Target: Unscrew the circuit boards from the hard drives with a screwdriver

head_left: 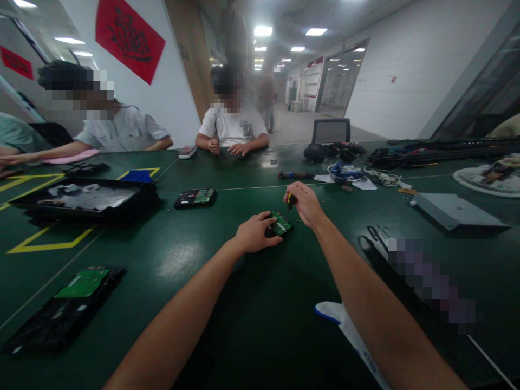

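Note:
A hard drive with a green circuit board lies board up on the dark green table. My left hand grips it from the left, thumb along its near edge and fingers across its far side. In my right hand is a screwdriver with a yellow and black handle, fingers closed round it. Its thin shaft points down toward the right edge of the board; whether the tip touches anything is too small to tell. Small bits that look like screws lie just right of the drive.
Another hard drive lies beyond my left hand, and a larger one at the near left. A black tray stands at left, a grey metal box at right. Across the table sit two people, a white-shirted one facing me.

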### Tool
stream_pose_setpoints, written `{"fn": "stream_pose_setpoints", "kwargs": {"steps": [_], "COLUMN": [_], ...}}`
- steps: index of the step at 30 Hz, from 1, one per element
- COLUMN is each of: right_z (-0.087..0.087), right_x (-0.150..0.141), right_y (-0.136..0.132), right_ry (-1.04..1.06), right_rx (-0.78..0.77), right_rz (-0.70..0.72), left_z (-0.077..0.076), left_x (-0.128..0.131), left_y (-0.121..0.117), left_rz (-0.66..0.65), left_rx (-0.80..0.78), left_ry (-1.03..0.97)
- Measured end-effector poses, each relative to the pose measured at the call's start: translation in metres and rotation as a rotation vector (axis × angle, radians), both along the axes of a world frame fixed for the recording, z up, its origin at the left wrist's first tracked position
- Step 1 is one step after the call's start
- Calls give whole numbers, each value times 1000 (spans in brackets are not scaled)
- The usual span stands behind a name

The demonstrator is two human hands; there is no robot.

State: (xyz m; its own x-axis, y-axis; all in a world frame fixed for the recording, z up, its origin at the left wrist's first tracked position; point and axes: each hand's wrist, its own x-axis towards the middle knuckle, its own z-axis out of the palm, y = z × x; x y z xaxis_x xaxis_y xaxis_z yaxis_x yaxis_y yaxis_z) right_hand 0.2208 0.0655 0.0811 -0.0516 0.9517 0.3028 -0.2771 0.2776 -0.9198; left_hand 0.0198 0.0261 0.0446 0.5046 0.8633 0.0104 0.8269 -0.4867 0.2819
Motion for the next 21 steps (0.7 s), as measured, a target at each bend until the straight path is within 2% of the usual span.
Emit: {"fn": "stream_pose_setpoints", "kwargs": {"steps": [2,7,13,21], "right_z": [0,2,2,0], "right_x": [0,-4,-3,-6], "right_y": [0,-4,-4,-4], "right_ry": [10,20,66,7], "right_rx": [0,-24,-30,-6], "right_rz": [-1,115,156,46], "left_z": [0,0,-1,0], "left_x": [0,1,0,1], "left_y": [0,0,0,0], "left_rz": [0,0,-8,4], "left_rx": [6,10,18,9], "left_ry": [-1,-3,-5,1]}}
